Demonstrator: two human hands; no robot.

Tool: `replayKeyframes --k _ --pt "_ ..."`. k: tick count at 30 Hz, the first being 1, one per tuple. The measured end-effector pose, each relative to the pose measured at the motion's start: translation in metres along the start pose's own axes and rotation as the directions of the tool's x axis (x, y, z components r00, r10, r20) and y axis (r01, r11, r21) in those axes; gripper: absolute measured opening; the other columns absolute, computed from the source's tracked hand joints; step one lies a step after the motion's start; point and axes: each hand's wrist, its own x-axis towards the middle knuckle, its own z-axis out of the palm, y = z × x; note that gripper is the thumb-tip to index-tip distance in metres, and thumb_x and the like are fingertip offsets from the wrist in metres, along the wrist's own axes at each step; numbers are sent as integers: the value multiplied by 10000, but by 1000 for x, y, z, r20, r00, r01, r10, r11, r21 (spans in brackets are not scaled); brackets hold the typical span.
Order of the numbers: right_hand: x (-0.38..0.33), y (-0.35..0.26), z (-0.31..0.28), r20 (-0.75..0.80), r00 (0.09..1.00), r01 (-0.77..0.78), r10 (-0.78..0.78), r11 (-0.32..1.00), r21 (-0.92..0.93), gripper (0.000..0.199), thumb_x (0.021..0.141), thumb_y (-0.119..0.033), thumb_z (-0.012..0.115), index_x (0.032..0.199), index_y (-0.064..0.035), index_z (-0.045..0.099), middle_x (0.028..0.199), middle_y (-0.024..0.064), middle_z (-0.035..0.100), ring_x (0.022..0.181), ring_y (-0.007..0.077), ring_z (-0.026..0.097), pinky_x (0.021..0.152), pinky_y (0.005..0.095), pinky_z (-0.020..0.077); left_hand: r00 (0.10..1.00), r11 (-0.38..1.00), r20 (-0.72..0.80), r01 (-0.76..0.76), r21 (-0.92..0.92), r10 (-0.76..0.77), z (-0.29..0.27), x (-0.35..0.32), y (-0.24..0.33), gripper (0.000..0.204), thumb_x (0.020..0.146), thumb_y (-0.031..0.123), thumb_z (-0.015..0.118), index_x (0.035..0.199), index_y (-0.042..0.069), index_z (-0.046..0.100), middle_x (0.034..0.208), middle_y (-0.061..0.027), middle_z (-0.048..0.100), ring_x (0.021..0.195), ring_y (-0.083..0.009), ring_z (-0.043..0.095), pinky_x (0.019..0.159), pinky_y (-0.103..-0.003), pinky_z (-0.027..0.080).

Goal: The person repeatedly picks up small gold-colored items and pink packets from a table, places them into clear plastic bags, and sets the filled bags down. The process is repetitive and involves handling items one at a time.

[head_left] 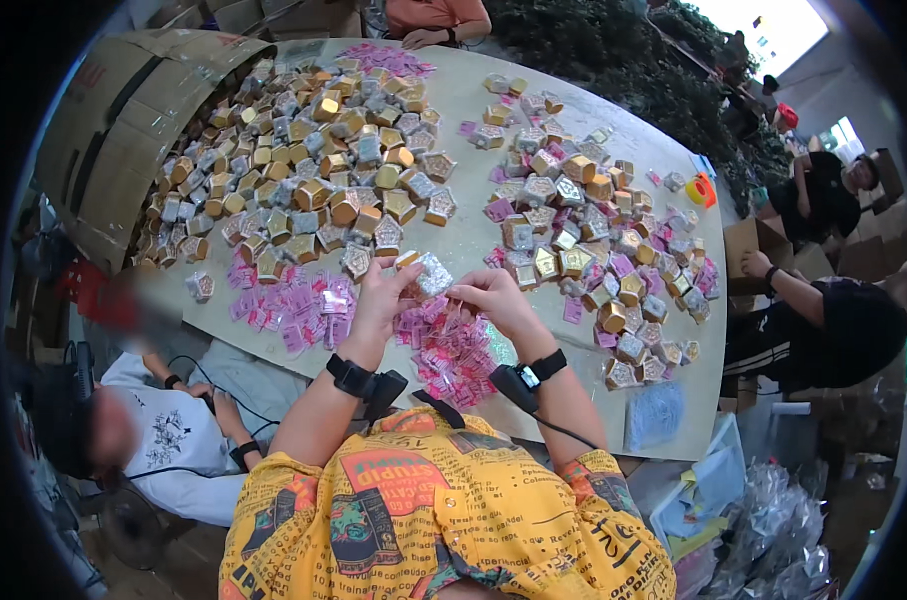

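My left hand [379, 300] is closed around a small gold box with a glittery silver-white face [434, 275], held above the table's near side. Just to the right, my right hand [499, 298] pinches its thumb and fingers together by the box's lower right edge. What lies between those fingertips is too small to make out. Below both hands spreads a pile of small pink printed packets [449, 350]. Another heap of pink packets [299, 305] lies left of my left hand.
A large heap of gold and silver faceted boxes [314, 150] covers the table's left, beside a cardboard carton [124, 130]. More boxes mixed with pink packets [594, 240] lie right. An orange tape roll [702, 190] sits at the right edge. Other people sit or stand around the table.
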Motion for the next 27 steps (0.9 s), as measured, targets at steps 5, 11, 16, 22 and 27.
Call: replayKeyframes --k 5,11,16,22,27 --pt "-4 11 -4 -48 999 2 -1 1000 11 155 823 -136 649 795 16 661 633 40 625 514 91 572 464 210 421 1000 1000 21 17 15 -18 0 2 -9 452 787 160 704 1139 73 434 826 -48 588 691 -124 587 600 -282 527" --pt "-3 22 -5 -80 996 -38 38 999 0 168 812 -140 633 719 0 634 619 47 615 507 101 567 467 222 426 998 994 37 55 89 -59 6 8 -28 455 818 241 683 1131 57 409 835 -70 577 698 -137 591 599 -313 539" --pt "-15 8 -72 -332 943 8 -16 1000 -26 155 809 -123 577 751 12 626 641 65 615 528 123 586 485 238 465 987 936 61 121 331 -149 -16 40 -37 476 831 386 644 1119 45 478 757 -49 584 631 -127 585 567 -272 506" --pt "-63 -2 -194 -577 562 -19 -593 688 -725 199 804 -163 645 891 14 625 692 67 607 683 226 616 619 309 489 974 450 138 -205 869 178 -88 81 -68 369 779 296 671 1020 25 600 767 -108 645 665 -193 626 610 -321 501" --pt "-118 127 -195 -465 846 -186 -261 673 -716 256 736 -172 683 922 -2 634 747 133 609 793 270 615 740 352 475 930 283 327 -364 887 170 -66 65 -86 336 734 265 680 953 15 630 886 -176 647 816 -299 632 722 -379 497"
